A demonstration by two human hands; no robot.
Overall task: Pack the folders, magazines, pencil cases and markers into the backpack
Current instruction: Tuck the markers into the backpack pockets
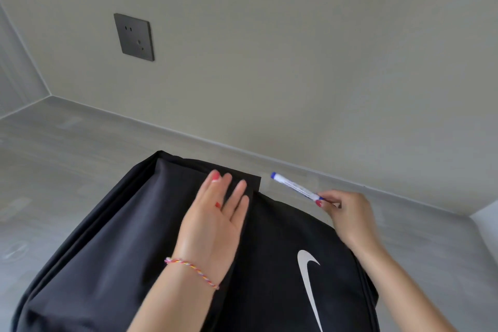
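Observation:
A black backpack [113,245] with a white swoosh logo lies flat on the grey surface and fills the lower middle of the head view. My left hand [215,213] rests flat on its upper flap, fingers spread and pointing away from me. My right hand [347,215] hovers past the bag's far right edge and pinches the near end of a white marker [295,187] with a blue cap. The marker points up and left, over the surface beside the bag. No folders, magazines or pencil cases are in view.
The grey surface [80,148] runs back to a pale wall with a low skirting edge. A dark wall socket [134,37] sits on the wall at upper left. A corner of the wall shows at far right.

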